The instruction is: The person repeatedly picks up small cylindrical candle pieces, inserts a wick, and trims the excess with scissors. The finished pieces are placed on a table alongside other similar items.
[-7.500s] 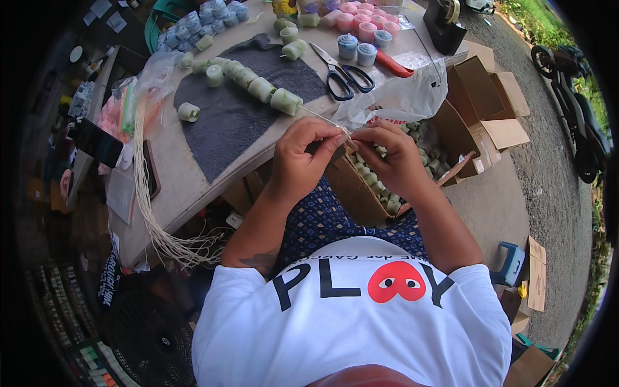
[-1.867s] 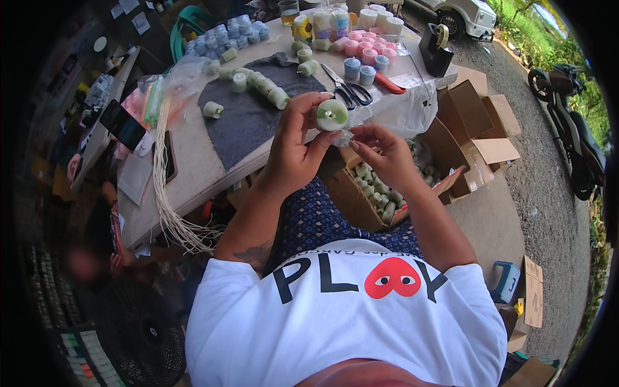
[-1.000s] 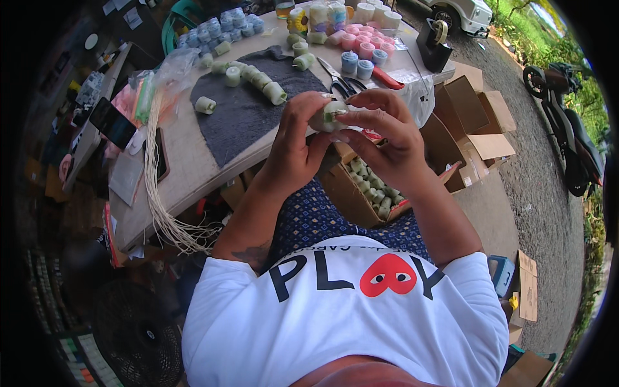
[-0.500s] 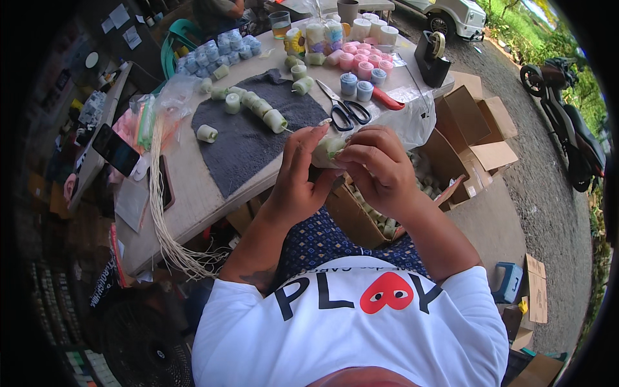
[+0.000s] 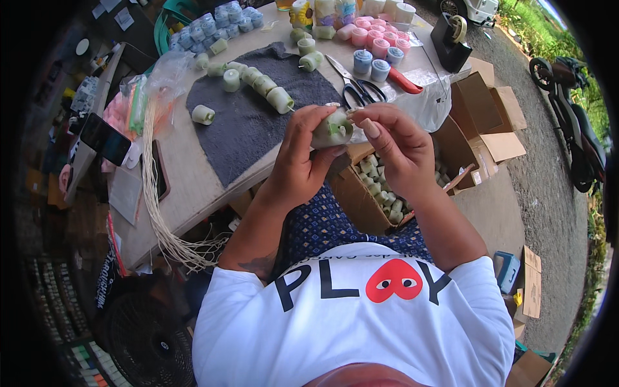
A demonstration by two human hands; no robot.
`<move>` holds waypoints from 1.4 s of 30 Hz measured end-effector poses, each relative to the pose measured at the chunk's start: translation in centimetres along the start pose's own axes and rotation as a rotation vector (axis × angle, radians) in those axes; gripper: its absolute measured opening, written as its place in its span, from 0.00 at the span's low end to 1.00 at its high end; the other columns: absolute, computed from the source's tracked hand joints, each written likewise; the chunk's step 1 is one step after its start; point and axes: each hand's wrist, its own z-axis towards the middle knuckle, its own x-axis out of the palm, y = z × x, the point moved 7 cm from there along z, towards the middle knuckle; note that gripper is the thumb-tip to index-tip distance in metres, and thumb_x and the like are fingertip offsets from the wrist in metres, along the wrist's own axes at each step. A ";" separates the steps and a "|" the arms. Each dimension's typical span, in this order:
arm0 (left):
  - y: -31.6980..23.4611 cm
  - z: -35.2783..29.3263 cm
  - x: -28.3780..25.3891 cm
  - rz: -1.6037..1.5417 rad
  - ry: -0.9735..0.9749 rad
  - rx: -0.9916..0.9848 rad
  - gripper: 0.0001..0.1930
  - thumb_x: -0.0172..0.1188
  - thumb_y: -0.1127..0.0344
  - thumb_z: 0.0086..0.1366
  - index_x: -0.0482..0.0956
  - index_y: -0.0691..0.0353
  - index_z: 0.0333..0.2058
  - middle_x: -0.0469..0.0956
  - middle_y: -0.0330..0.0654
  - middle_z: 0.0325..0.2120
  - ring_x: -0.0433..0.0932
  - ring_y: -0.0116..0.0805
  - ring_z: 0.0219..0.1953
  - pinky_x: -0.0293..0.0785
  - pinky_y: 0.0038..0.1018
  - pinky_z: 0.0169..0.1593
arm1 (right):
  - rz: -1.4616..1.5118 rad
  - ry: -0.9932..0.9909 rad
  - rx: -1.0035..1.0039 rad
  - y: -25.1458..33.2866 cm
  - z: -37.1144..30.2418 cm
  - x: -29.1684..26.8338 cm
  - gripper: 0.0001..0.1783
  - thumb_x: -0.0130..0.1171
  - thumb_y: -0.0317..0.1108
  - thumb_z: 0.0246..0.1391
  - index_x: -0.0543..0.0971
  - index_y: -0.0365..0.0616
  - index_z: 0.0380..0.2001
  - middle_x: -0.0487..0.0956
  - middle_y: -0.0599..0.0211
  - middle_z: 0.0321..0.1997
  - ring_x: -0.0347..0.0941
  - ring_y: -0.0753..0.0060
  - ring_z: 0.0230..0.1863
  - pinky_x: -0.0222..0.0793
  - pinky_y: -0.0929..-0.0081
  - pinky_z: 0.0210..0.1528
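A pale green-and-white candle (image 5: 330, 131) is gripped between the thumb and fingers of my left hand (image 5: 291, 161), its round end facing me. Close beside it, my right hand (image 5: 403, 145) has thumb and forefinger pinched together; whatever small thing is between them is too small to make out. A row of similar candles (image 5: 263, 86) lies on a dark grey cloth (image 5: 225, 145), just beyond my left hand. Black-handled scissors (image 5: 354, 84) lie on the table past my fingertips.
Blue candles (image 5: 209, 27), pink candles (image 5: 380, 46) and a tape dispenser (image 5: 451, 44) stand farther back. A bundle of wicks (image 5: 153, 187) and a phone (image 5: 105, 140) are at left. Below my right hand, an open cardboard box (image 5: 361, 203) holds several green candles.
My right fingers have come away from the candle's end to its upper right side, uncovering that end. My left hand still grips the candle. The whole view has shifted slightly.
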 end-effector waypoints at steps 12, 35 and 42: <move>-0.7 0.6 -0.2 0.193 -0.053 0.190 0.25 0.61 0.75 0.56 0.64 0.61 0.53 0.65 0.53 0.48 0.69 0.51 0.49 0.66 0.39 0.52 | 0.367 0.059 0.493 -2.8 0.2 1.1 0.17 0.64 0.30 0.52 0.74 0.34 0.43 0.77 0.66 0.40 0.73 0.79 0.41 0.70 0.80 0.46; 2.6 0.3 -0.7 -0.079 -0.049 -0.095 0.24 0.60 0.75 0.60 0.62 0.61 0.53 0.68 0.49 0.50 0.70 0.41 0.52 0.66 0.32 0.55 | 0.033 0.063 0.446 -3.5 2.7 -0.3 0.17 0.56 0.38 0.59 0.75 0.35 0.45 0.78 0.66 0.40 0.74 0.79 0.40 0.70 0.80 0.43; 4.3 -1.0 0.0 -0.244 -0.009 -0.104 0.26 0.59 0.73 0.62 0.57 0.58 0.56 0.65 0.45 0.52 0.67 0.35 0.52 0.65 0.30 0.56 | -1.105 0.194 0.225 -11.3 6.3 -2.3 0.17 0.61 0.33 0.49 0.75 0.34 0.41 0.76 0.48 0.42 0.75 0.52 0.43 0.70 0.63 0.45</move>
